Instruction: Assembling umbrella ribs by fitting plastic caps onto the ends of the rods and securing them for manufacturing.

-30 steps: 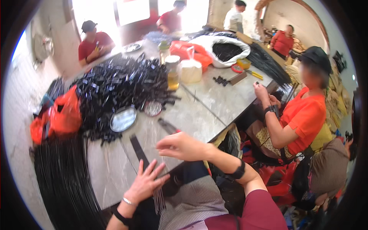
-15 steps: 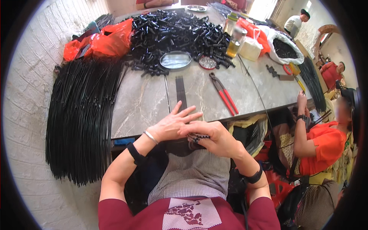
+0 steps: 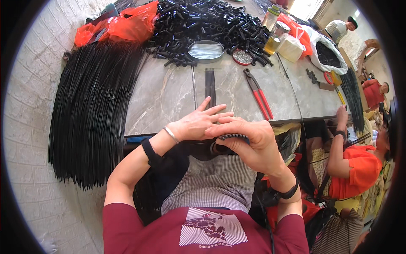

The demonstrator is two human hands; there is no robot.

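Note:
A flat row of thin black rods [image 3: 210, 86] lies side by side on the grey table, its near part hidden beneath my left hand. My left hand [image 3: 198, 123] rests over these rods, palm down, with its fingers spread. Close against it, my right hand [image 3: 253, 137] is closed, thumb and fingers pinching a line of small dark ends [image 3: 234, 136] at the table's near edge. Whether those ends belong to the same rods is hidden by my hands. Beyond the rods stands a round metal dish of thin pale wires [image 3: 206, 51].
Red-handled pliers [image 3: 260, 96] lie to the right, below a red-rimmed dish of small silver pieces [image 3: 242, 57]. A heap of black tubular parts [image 3: 207, 25] covers the back. Long black cables [image 3: 93, 114] hang over the left edge. A co-worker in orange [image 3: 357, 169] sits at right.
The whole view has shifted, so the table sits higher and farther right. My right hand has turned, and the pinched ends, bunched before, now form an even line. My left hand stays spread.

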